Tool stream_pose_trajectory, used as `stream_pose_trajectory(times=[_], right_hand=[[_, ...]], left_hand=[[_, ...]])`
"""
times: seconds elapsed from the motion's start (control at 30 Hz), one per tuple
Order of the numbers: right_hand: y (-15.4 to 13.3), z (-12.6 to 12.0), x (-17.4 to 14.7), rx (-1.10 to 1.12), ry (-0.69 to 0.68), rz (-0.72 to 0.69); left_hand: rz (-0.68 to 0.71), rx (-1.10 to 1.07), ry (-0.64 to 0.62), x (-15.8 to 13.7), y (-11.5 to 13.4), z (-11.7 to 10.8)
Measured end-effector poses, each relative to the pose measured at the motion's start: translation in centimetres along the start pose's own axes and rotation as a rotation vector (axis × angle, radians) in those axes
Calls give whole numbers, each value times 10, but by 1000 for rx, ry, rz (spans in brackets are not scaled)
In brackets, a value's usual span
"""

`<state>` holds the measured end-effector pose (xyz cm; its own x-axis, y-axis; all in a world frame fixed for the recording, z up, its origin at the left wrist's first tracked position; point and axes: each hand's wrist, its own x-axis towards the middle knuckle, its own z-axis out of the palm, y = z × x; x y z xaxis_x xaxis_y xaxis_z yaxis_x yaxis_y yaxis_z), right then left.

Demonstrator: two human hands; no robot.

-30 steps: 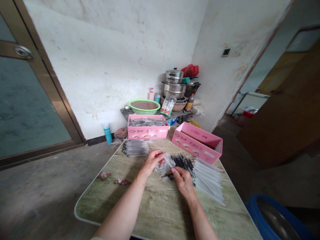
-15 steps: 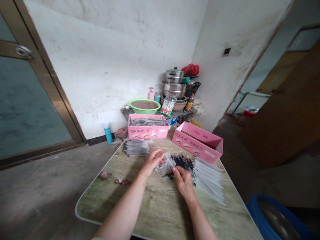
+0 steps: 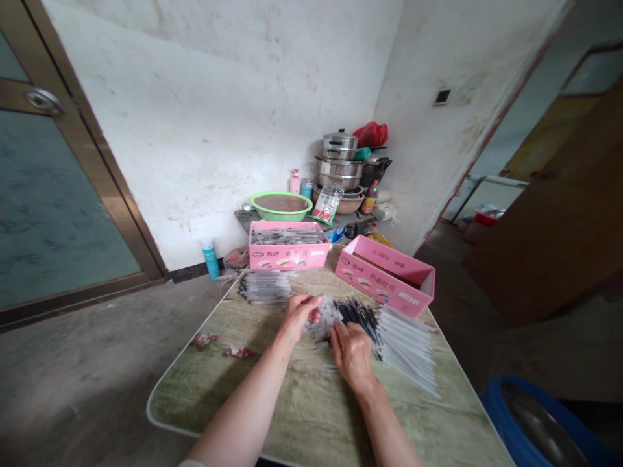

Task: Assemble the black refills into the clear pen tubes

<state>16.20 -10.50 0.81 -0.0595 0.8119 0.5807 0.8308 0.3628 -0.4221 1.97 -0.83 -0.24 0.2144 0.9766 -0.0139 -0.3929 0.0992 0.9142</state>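
Note:
My left hand (image 3: 298, 316) is closed in a pinch at the left side of a heap of small clear plastic pieces (image 3: 327, 314); what it pinches is too small to make out. Curled at the near side of that heap, my right hand (image 3: 351, 351) has its fingertips pointing down, and they hide whatever they grip. Just beyond the right hand lie slim black-ended sticks (image 3: 359, 315), resembling pen parts. Long whitish tubes (image 3: 406, 350) are spread side by side to their right. At the far left of the table, a stack of similar dark-tipped tubes (image 3: 265, 287) lies in a row.
A pink box (image 3: 289, 257) filled with tubes stands at the table's far edge. Another pink box (image 3: 384, 279), with few or no contents visible, sits to its right. Behind are a green basin (image 3: 281, 214) and stacked pots (image 3: 341, 168). A blue tub (image 3: 530, 421) stands at lower right.
My left hand's fingers have drawn together from a looser, spread pose. My right hand has shifted slightly left, with its fingers turned further down into the heap.

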Motion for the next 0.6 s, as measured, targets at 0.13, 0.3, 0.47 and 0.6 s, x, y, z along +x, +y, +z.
stream_pose_trajectory(times=[0.13,0.3,0.47,0.6], right_hand=[[0,0,1,311,-116,203],[4,-1,3,907,-311,444],[6,-1,1,862,-302,428],[4,0,-5,269,-173,131]], left_hand=[[42,2,-106,-3,8,-1],[61,28,-239,-9,17,2],[27,19,-220,-8,13,4],[51,-118,155,3,19,-13]])
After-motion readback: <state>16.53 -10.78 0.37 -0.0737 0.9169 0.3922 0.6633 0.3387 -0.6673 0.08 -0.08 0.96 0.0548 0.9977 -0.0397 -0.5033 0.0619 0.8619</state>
